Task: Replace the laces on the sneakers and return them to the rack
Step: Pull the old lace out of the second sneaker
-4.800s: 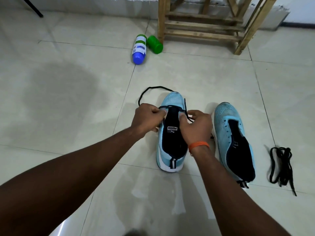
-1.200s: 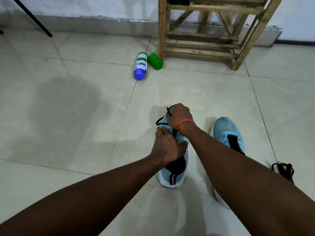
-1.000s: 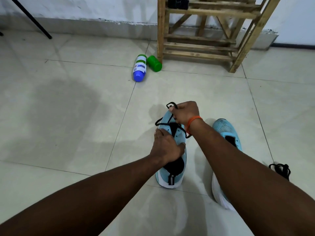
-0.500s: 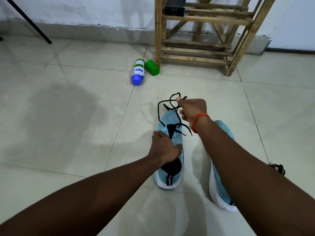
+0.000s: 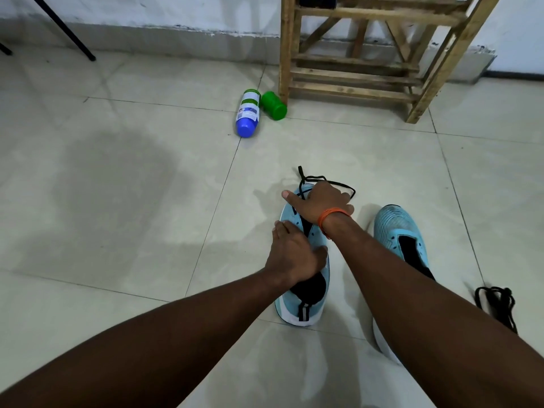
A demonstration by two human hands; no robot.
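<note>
Pinning the light-blue knit sneaker to the tiled floor, our left hand lies flat-fingered across its tongue. Our right hand is curled on the thin black lace at the toe, fingertips hidden. The sneaker sits well apart from the wooden slatted rack, on the side nearer us. Risk, we judge: the slack loops loose, so a hard tug could strip an eyelet or leave uneven ends, and the sneaker may skid if the press eases. Its long axis runs toward the rack, toe facing it, heel away.
</note>
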